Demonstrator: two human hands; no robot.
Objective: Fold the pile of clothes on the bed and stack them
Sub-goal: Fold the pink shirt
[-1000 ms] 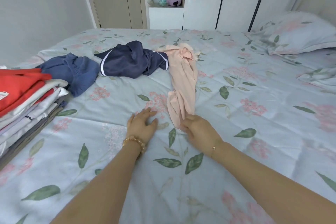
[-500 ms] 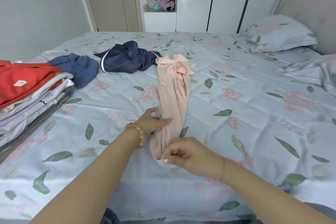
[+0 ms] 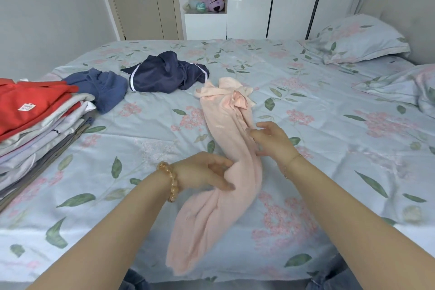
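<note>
pale pink soft fabric garment (image 3: 226,172) lies bunched lengthwise at frame centre on the floral blue bedspread (image 3: 329,148), its lower end draping over the near edge. left hand (image 3: 202,173), wrist bent inward, pinches its left edge; right hand (image 3: 270,141) rests against its right side, fingers loosely extended, gripping nothing.

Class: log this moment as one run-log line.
phase: straightening | left hand: pinches pink garment | right hand: open, touching it | folded stack: left
</note>
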